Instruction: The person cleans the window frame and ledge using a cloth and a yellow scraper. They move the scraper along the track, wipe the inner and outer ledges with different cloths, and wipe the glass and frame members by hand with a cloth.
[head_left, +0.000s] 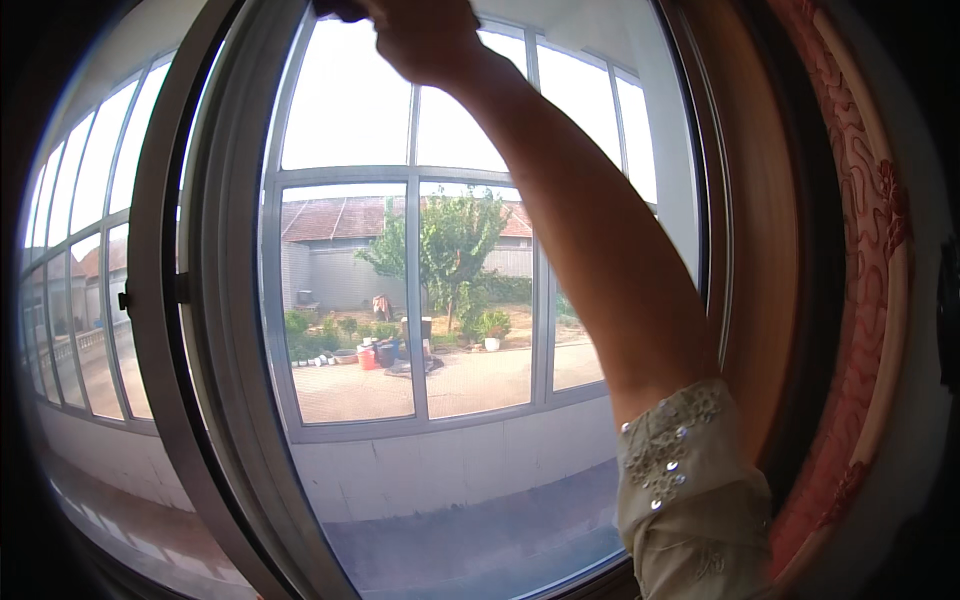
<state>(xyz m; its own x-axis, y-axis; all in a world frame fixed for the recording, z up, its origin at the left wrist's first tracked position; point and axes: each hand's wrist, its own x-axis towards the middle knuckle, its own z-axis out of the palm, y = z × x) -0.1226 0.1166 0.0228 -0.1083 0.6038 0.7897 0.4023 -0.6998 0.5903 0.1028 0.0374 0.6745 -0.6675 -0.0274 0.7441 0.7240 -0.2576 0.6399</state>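
Observation:
My right hand (427, 37) is raised at the top of the view, with its fingers bent in front of the upper part of a window pane (465, 480). Something dark shows at the fingertips, cut by the picture's top edge; I cannot tell what it is or whether the hand grips it. My bare forearm runs down to the lower right, into a grey-green sleeve (690, 480) with sequins and beaded trim. Left of the pane stands the dark metal frame of a sliding window sash (161, 262) with a small black latch (124, 301). My left hand is out of view.
A wooden window surround (757, 225) and a pink patterned curtain or panel (859, 262) border the right side. Beyond the glass are a second framed window wall (345, 431), a paved yard, a leafy tree (454, 240), potted plants, buckets and a tiled-roof building.

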